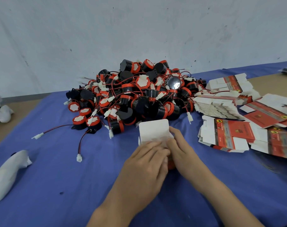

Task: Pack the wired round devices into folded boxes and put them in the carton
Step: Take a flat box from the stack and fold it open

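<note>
A white bundle (10,174) lay near left on the blue cloth (57,185). Right of it, two devices (93,122) sat apart from the rest, their wires trailing toward the near edge. The pile (139,92) of devices filled the far centre, with the wires tangled together.

The box (153,130) stood just near of the pile with its white flap up. The left hand (146,159) lay across its near part, fingers almost straight and pressing down; its thumb was hidden. The right hand (180,149) held the box's right side with curled fingers, the forefinger along the flap's edge.

The box looked like thin card, light and easily creased, so it was best gripped by its side walls rather than the flap. The devices seemed hard and fairly smooth. They were better lifted by the round body, since a pulled wire would likely drag others along.

Flat blanks (229,133) lay stacked on the right. No carton showed.
</note>
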`<state>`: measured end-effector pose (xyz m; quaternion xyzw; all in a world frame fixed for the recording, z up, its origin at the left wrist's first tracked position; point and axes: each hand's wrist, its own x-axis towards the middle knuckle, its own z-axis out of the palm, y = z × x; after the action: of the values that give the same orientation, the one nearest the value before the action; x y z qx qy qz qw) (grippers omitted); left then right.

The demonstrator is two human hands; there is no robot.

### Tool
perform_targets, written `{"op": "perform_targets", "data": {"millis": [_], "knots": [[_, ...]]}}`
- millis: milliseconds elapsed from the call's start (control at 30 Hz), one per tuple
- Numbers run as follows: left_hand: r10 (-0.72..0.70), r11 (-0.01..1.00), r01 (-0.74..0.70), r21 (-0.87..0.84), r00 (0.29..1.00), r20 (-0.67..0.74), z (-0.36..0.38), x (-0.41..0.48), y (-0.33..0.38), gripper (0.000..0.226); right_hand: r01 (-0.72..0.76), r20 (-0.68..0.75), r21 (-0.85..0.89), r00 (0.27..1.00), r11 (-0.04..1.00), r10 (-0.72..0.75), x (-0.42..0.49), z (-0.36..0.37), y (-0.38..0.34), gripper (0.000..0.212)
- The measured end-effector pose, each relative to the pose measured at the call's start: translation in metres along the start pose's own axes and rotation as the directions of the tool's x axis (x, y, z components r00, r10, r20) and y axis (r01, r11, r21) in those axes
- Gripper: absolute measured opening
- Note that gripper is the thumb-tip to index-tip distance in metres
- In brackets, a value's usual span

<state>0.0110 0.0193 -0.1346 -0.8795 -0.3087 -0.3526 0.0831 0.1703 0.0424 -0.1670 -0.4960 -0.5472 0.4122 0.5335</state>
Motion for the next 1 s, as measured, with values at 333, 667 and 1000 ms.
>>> {"op": "perform_targets", "data": {"millis": [333,667,1000], "knots": [[-0.78,0.613,0.776,0.148,0.624,-0.048,-0.007,-0.019,-0.09,0.031,0.028,-0.148,-0.222,0.987,0.975,-0.062,-0.002,-0.002,-0.002,0.034],[-0.879,0.436,0.679,0.591,0.462,0.118,-0.02,-0.039,-0.124,0.049,0.134,-0.185,-0.446,0.953,0.885,-0.238,0.0,0.001,-0.006,0.071],[-0.908,0.395,0.721,0.569,0.398,0.126,-0.05,-0.058,-0.104,0.019,0.212,-0.268,-0.505,0.883,0.837,-0.385,-0.007,0.006,-0.013,0.058]]}}
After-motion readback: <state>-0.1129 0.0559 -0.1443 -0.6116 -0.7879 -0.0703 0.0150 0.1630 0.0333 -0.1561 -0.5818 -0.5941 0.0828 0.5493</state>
